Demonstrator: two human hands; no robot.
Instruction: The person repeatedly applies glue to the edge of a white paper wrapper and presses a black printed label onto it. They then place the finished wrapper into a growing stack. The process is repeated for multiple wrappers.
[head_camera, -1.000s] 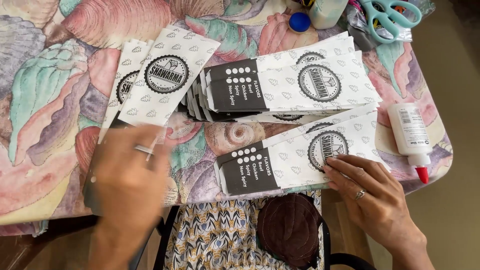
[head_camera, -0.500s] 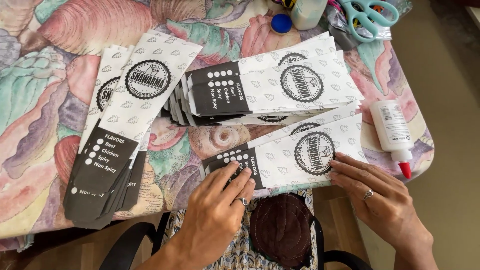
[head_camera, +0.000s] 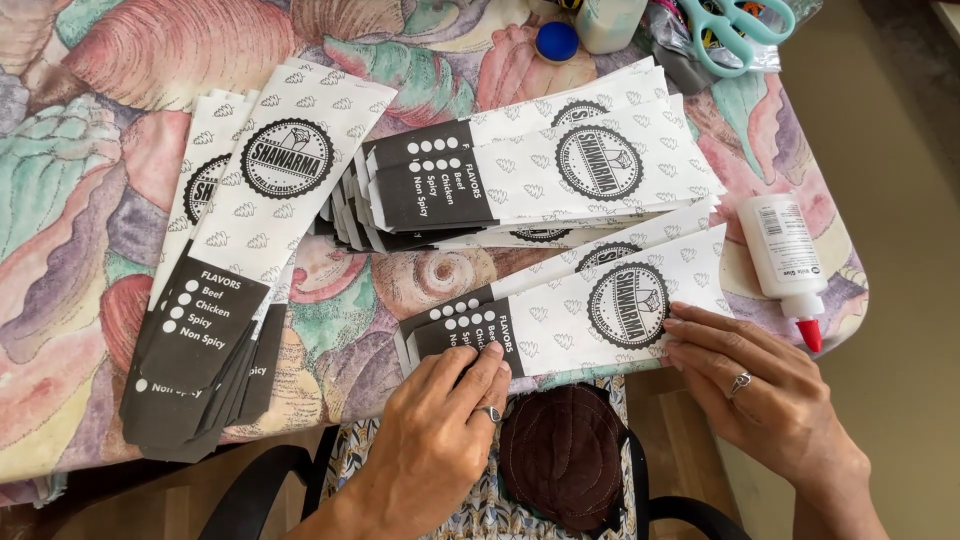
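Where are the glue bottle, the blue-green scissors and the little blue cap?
glue bottle (head_camera: 783, 250): head view, on its white body.
scissors (head_camera: 735, 25): head view, on a blue-green handle loop.
blue cap (head_camera: 556, 41): head view, on its round top.

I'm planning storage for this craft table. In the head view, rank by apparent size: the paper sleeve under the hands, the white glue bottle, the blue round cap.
Largest to smallest, as they look in the head view:
1. The black-and-white printed paper sleeve, pressed flat by the left hand and right hand.
2. The white glue bottle with a red tip.
3. The small blue round cap, farther away, yet clearly smallest.
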